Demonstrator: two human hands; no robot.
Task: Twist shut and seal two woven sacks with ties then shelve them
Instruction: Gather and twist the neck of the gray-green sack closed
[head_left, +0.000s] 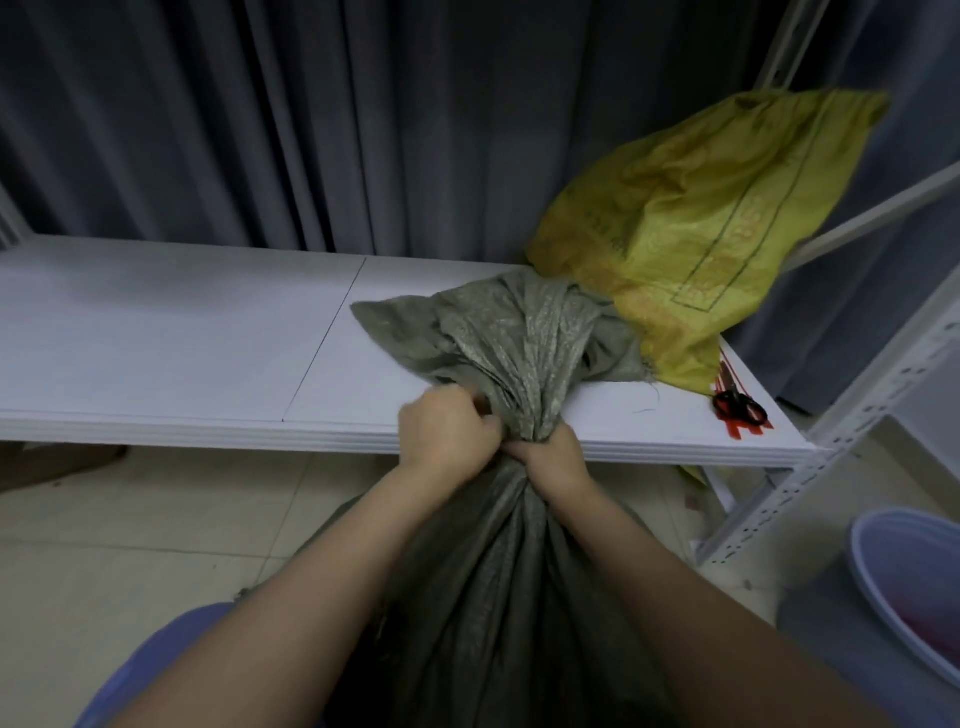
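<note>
**Q:** Where is the grey-green woven sack (498, 545)?
**A:** It stands on the floor at the front edge of the white shelf board (156, 338), and its loose mouth lies over that edge.
**Q:** And the grip?
**A:** Your left hand (447, 434) and right hand (550, 457) touch, both clenched round the gathered neck. The yellow woven sack (701, 223) sits at the board's right end, with the thin red ties (727, 376) near its front right corner.

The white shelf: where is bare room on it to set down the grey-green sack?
The white shelf is bare from its left end to the panel seam, and onward to the grey-green sack's loose mouth. The right end is crowded: the yellow sack sits there, with black scissors and red ties beside it.
</note>
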